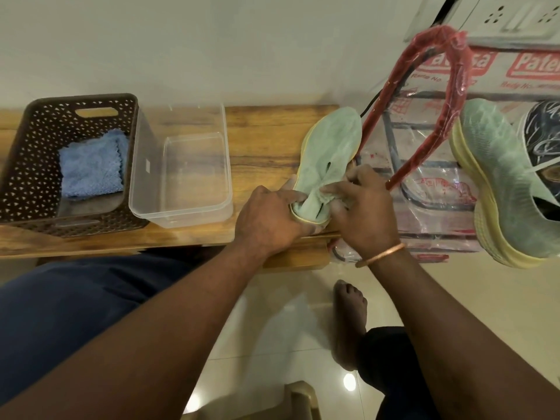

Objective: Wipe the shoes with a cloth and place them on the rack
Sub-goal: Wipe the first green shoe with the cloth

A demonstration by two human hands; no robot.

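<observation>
Head view: left hand (266, 219) fingers curled round green shoe (330, 144) heel, right hand (363, 207) fingers pinched collar fabric; steady heel, toe-ward strokes seemed best.

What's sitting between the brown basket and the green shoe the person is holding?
A clear plastic tub stands right beside the brown basket; then comes bare wooden bench up to the green shoe, as the head view shows.
</observation>
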